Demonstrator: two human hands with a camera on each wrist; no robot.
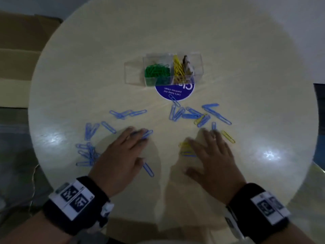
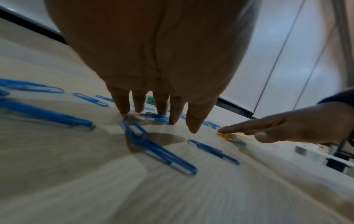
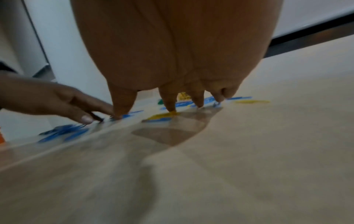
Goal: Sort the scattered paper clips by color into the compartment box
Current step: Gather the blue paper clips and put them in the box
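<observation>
Fingers spread flat on both hands: left hand [image 1: 121,152] at lower left, tips pressing blue clips [image 1: 146,133]; right hand [image 1: 211,155] at lower right, tips on yellow clips [image 1: 184,145]. Nothing pinched or lifted yet. Compartment box [image 1: 197,65] well apart at upper centre, green clips [image 1: 156,70] and yellow already inside. Best done by dragging each colour into its own heap, keeping the stray yellow clip [image 1: 228,136] apart from the blue, then pinching small bunches off the surface [image 1: 246,67].
</observation>
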